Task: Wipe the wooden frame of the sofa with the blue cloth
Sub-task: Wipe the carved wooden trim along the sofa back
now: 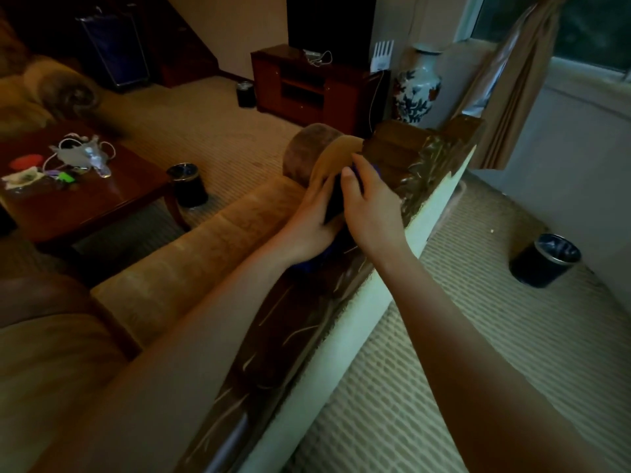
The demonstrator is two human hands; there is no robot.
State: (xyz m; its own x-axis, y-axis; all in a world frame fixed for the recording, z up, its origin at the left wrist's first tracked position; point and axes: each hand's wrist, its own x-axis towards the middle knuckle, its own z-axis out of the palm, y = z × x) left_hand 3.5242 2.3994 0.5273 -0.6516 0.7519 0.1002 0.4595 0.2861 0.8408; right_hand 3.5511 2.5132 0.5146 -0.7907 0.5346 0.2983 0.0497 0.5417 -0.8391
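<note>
Fingers [348, 174] of both hands clamp cloth [370, 169] on frame [300, 308]. I advise firm pressure, following carving [423, 165] beyond fingertips.

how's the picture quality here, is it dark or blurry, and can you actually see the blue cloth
Head view: dim and warm-tinted on the left, paler daylight by the window; wide-angle bending at the edges; hands soft with blur. The blue cloth shows only as slivers under the left hand and right hand on the wooden frame.
</note>
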